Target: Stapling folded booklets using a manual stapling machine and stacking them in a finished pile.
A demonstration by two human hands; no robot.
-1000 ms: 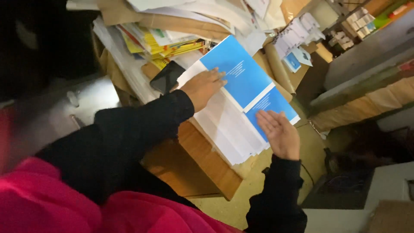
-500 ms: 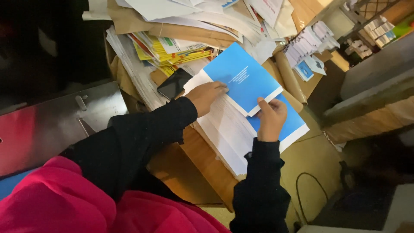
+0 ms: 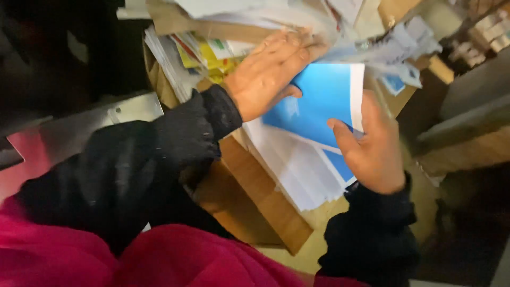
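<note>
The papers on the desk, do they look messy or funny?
Yes. Behind the left hand, a heap of white, yellow and brown loose papers lies tumbled at all angles. The fanned stack of white sheets under the blue-covered sheet overhangs the wooden desk edge.

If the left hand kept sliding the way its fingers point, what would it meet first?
The left hand lies flat on the blue sheet, fingers pointing up and right. Straight on, it would likely meet the heap of loose white papers just beyond its fingertips, though depth is unclear.
</note>
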